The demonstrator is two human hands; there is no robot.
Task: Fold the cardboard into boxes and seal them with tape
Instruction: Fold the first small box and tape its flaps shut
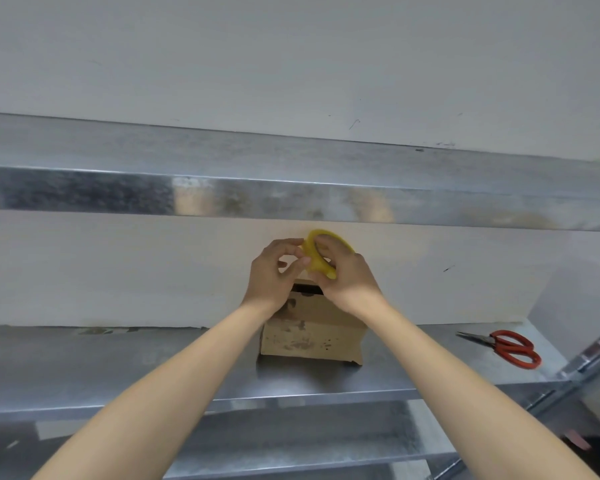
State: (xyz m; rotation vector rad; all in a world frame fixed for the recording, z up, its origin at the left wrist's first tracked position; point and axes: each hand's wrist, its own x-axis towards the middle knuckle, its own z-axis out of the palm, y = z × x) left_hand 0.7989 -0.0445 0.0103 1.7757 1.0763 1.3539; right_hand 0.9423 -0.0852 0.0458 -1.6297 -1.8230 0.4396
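A small brown cardboard box (312,336) stands on the metal shelf (118,362), its top partly hidden behind my wrists. Above it I hold a yellow roll of tape (315,258). My right hand (343,275) grips the roll with fingers curled through its hole. My left hand (274,271) pinches at the roll's left rim with thumb and fingertips. Whether a strip of tape is lifted I cannot tell.
Red-handled scissors (506,346) lie on the shelf at the right. A second metal shelf (291,188) runs overhead, close above my hands. A white wall stands behind the box. Lower shelf rails (291,445) show below the front edge.
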